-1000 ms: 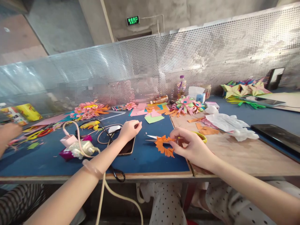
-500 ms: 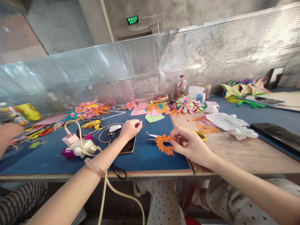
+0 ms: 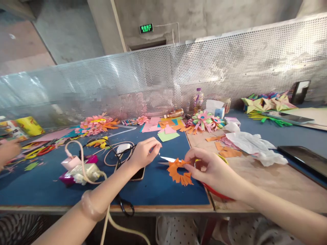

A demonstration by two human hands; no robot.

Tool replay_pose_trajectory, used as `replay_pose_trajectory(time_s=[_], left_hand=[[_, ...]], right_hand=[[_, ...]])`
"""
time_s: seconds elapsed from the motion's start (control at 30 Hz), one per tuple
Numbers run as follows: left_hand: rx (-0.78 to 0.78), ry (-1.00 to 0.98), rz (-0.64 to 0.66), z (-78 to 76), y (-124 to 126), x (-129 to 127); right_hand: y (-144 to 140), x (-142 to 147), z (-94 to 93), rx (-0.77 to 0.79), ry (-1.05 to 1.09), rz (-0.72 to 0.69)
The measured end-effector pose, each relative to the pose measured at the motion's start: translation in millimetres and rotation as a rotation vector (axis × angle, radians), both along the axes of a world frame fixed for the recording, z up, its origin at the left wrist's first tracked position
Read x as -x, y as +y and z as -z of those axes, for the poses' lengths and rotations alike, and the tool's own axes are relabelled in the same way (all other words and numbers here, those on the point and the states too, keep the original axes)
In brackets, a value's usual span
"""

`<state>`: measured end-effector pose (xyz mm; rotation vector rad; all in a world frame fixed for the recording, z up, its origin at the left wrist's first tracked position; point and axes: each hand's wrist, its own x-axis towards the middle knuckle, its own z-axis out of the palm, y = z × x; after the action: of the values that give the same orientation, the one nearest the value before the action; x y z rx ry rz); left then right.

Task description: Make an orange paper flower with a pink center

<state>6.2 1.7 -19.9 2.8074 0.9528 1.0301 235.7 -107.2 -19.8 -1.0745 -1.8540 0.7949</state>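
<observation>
My right hand [image 3: 204, 166] pinches a fringed orange paper strip [image 3: 176, 174], which curves into an open ring. Beneath this hand is a pair of scissors [image 3: 170, 159], blades pointing left; a yellow handle and a red handle show around the hand, which hides their middle. I cannot tell whether the hand touches them. My left hand [image 3: 145, 153] is closed, fingertips together, over the blue mat left of the ring. A tiny pale speck shows at its fingertips, too small to name. Under that wrist lies a phone [image 3: 138, 174], mostly covered.
A power strip with chargers [image 3: 84, 172] and looping cables lies left, near a yellow glue gun [image 3: 98, 142]. Paper sheets [image 3: 168, 136], paper flowers [image 3: 204, 119] and a bottle [image 3: 198, 98] stand behind. Crumpled tissue [image 3: 252, 143] and a dark phone [image 3: 304, 158] lie right. Another person's hand [image 3: 9, 151] is far left.
The view has tilted, so the table sits lower. My left hand has come nearer the orange ring, still closed. The ring has turned slightly in my right hand, and a red handle now shows.
</observation>
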Motion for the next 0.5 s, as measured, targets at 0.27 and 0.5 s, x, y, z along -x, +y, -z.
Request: replay_pose_trajectory(time_s=[0.27, 0.5], left_hand=[[0.170, -0.117, 0.382, -28.9, -35.0, -17.0], [0.022, -0.150, 0.543, -50.4, -54.0, -22.5]], right_hand=[[13.2, 0.8, -30.0, -0.093, -0.052, -0.102], [6.6, 1.7, -62.7, -0.522, -0.276, -0.190]])
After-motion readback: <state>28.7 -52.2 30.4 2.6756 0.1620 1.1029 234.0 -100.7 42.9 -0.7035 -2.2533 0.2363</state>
